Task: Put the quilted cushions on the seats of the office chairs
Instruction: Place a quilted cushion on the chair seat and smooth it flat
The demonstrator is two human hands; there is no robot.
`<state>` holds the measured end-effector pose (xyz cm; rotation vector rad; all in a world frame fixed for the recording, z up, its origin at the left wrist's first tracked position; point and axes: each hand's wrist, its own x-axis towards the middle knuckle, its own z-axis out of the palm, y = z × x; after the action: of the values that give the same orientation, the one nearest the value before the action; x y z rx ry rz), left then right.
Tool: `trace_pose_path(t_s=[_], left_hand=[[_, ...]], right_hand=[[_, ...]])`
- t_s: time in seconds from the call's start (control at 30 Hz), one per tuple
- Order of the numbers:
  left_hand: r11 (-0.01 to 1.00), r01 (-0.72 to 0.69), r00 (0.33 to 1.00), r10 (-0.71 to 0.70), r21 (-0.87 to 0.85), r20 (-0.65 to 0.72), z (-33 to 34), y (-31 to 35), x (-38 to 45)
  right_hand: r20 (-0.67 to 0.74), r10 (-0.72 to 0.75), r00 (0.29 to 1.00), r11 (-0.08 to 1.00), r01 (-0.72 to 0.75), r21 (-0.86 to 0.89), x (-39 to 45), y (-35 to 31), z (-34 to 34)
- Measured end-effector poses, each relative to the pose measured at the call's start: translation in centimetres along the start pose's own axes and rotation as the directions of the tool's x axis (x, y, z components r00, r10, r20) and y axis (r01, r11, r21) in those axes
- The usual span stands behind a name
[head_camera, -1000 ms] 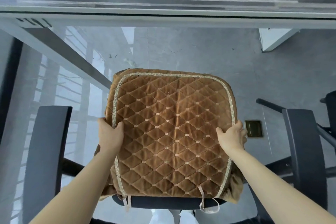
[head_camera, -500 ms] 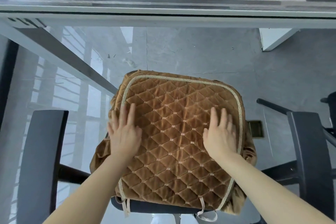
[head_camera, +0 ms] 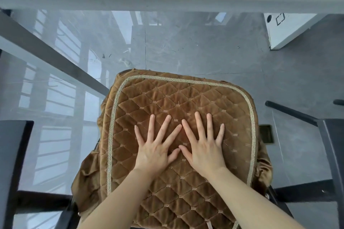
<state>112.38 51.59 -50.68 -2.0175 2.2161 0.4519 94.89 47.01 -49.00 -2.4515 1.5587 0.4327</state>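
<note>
Glossy grey floor (head_camera: 195, 42), brown quilted cushion (head_camera: 167, 96) on chair seat, both hands flat, fingers spread, left hand (head_camera: 154, 151), right hand (head_camera: 203, 149)

No readable text, label, brand or number shows on anything in view.

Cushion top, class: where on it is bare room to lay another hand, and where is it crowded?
On the brown quilted cushion, bare patches lie along the far edge beyond the fingertips and on both flanks beside the braided trim. The centre is crowded: left hand and right hand press flat, thumbs almost meeting.
</note>
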Motion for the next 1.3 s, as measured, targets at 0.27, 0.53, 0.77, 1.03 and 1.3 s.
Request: trace_pose_path(t_s=[0.27, 0.53, 0.77, 1.03, 1.3], left_hand=[[1.000, -0.016, 1.000, 0.016, -0.012, -0.001, 1.0, -0.4, 0.4], [0.992, 0.110, 0.961, -0.091, -0.058, 0.260, -4.5, 0.7, -0.4], [0.823, 0.404, 0.893, -0.260, -0.400, 0.367, -14.9, 2.9, -5.9], [0.702, 0.305, 0.952, -0.236, -0.644, 0.194, -30.6, 13.5, -11.6], [0.643, 0.211, 0.974, -0.204, -0.736, 0.101, -36.5, 28.7, -14.9]], right_hand=[[-0.049, -0.008, 0.999, 1.000, 0.009, 0.020, 0.2, 0.1, 1.0], [0.143, 0.019, 0.989, 0.994, -0.034, 0.103, -1.2, 0.8, -4.1], [0.139, 0.105, 0.985, 0.953, -0.139, 0.270, -9.9, 3.1, -15.5], [0.021, 0.223, 0.975, 0.833, -0.201, 0.516, -22.2, 6.6, -28.0], [-0.019, 0.285, 0.958, 0.743, -0.208, 0.636, -34.2, 16.0, -32.9]])
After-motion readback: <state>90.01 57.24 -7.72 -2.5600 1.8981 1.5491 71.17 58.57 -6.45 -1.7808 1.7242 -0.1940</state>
